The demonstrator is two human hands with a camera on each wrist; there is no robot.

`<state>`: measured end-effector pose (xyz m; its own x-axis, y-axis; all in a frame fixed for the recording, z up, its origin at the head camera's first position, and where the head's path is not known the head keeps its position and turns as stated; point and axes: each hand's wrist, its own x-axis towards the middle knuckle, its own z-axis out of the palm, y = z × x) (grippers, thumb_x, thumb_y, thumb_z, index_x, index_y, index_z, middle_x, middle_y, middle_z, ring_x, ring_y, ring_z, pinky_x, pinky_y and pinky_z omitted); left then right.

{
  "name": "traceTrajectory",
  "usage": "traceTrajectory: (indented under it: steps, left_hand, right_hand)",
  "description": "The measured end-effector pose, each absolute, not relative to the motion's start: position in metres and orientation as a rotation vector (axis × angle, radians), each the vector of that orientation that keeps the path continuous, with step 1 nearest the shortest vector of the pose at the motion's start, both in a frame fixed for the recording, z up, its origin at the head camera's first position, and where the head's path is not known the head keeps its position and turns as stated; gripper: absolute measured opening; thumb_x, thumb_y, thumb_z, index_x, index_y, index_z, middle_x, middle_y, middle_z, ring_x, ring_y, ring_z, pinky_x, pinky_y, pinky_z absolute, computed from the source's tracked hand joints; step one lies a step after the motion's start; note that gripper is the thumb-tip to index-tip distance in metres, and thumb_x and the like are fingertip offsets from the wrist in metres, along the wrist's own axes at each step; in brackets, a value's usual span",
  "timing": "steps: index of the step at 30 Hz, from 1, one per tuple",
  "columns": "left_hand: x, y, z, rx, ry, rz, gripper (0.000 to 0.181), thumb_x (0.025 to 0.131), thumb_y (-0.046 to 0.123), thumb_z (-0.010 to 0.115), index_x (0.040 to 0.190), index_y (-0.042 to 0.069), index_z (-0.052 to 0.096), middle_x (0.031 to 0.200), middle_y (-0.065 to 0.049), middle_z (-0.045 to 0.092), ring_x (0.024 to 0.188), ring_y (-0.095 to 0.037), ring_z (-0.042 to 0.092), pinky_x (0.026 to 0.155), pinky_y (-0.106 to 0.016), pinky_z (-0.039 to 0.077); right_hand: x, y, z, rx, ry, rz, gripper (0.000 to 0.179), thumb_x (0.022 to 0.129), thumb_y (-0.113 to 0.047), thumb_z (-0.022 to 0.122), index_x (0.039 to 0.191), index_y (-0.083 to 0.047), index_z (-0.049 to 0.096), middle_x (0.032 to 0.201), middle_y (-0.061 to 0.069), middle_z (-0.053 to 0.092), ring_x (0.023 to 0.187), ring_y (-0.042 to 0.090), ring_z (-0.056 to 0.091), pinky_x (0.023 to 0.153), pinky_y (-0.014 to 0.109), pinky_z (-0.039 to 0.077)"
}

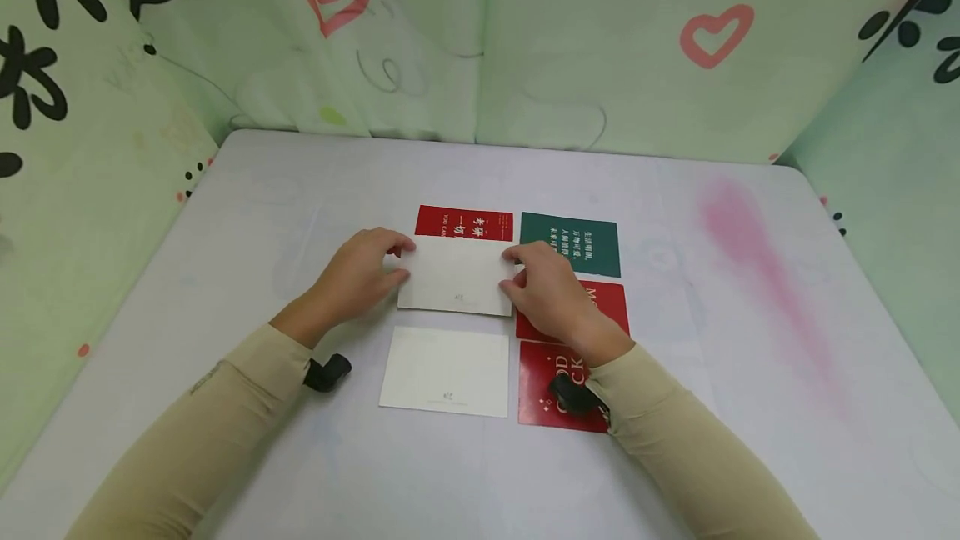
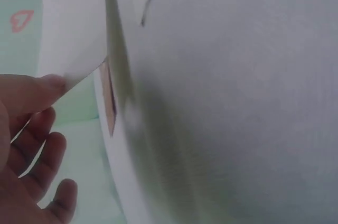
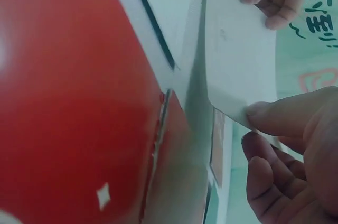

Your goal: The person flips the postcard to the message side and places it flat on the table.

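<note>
Both hands hold one white card [image 1: 454,277] between them, raised a little over the table. My left hand [image 1: 363,269] pinches its left edge between thumb and fingers; my right hand [image 1: 547,286] pinches the right edge the same way. In the right wrist view the card [image 3: 237,55] stands tilted, its thumb-side face plain but for a small faint mark. Behind it lies a red card [image 1: 465,222] with white characters, its lower part hidden. A second white card [image 1: 446,369] lies flat, nearer the body.
Right of the held card lie a green card [image 1: 600,244] with white writing, a red card [image 1: 611,302] partly under the right hand, and another red card [image 1: 536,398] below the wrist. The white table [image 1: 300,182] meets a pale green patterned curtain [image 1: 562,40] behind.
</note>
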<state>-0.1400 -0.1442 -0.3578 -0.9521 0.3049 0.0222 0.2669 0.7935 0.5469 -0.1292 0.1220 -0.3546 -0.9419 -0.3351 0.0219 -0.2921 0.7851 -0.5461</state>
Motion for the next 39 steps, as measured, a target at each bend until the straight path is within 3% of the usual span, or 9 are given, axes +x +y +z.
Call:
traceTrajectory:
  steps: [7,14,26,30,34,39]
  left_hand:
    - [-0.149,-0.137,-0.361,0.373,2.861,0.693,0.040,0.087,0.013,0.077,0.124,0.006,0.066,0.111,-0.011,0.064,0.106,-0.029,0.054,0.091,-0.046,0.046]
    - [-0.147,-0.133,-0.366,0.377,2.835,0.578,0.039,0.085,0.016,0.079,0.121,0.007,0.067,0.103,-0.008,0.064,0.100,-0.026,0.054,0.088,-0.045,0.044]
    - [-0.148,-0.134,-0.368,0.369,2.808,0.505,0.040,0.086,0.016,0.079,0.123,0.008,0.067,0.100,-0.006,0.063,0.098,-0.026,0.053,0.085,-0.044,0.043]
    - [-0.147,-0.133,-0.367,0.365,2.807,0.465,0.043,0.087,0.016,0.079,0.127,0.009,0.065,0.118,-0.013,0.061,0.112,-0.031,0.051,0.092,-0.049,0.044]
    - [-0.147,-0.131,-0.365,0.380,2.802,0.416,0.046,0.087,0.017,0.078,0.131,0.011,0.064,0.141,-0.017,0.050,0.130,-0.037,0.042,0.101,-0.055,0.040]
    - [-0.151,-0.130,-0.365,0.426,2.782,0.365,0.044,0.089,0.017,0.076,0.131,0.012,0.065,0.141,-0.014,0.054,0.128,-0.035,0.044,0.100,-0.054,0.040]
  right_hand:
    - [-0.134,0.119,-0.360,-0.466,2.833,-0.754,0.057,0.087,-0.017,0.079,0.136,0.001,0.056,0.117,0.015,0.056,0.104,0.026,0.054,0.077,0.035,0.057]
    - [-0.133,0.120,-0.364,-0.472,2.809,-0.674,0.062,0.083,-0.019,0.082,0.137,-0.003,0.056,0.127,0.015,0.057,0.112,0.029,0.053,0.083,0.041,0.057]
    - [-0.130,0.119,-0.363,-0.504,2.799,-0.572,0.063,0.083,-0.024,0.083,0.137,-0.006,0.056,0.122,0.013,0.059,0.107,0.027,0.057,0.081,0.040,0.057]
    - [-0.130,0.119,-0.362,-0.519,2.837,-0.491,0.065,0.082,-0.026,0.083,0.137,-0.006,0.057,0.122,0.014,0.060,0.109,0.029,0.058,0.085,0.044,0.055]
    - [-0.131,0.119,-0.362,-0.559,2.912,-0.356,0.070,0.078,-0.030,0.086,0.138,-0.008,0.058,0.127,0.015,0.060,0.114,0.032,0.056,0.093,0.051,0.050]
    - [-0.134,0.119,-0.361,-0.612,2.903,-0.338,0.071,0.078,-0.031,0.086,0.139,-0.009,0.059,0.126,0.012,0.065,0.112,0.033,0.057,0.092,0.049,0.050]
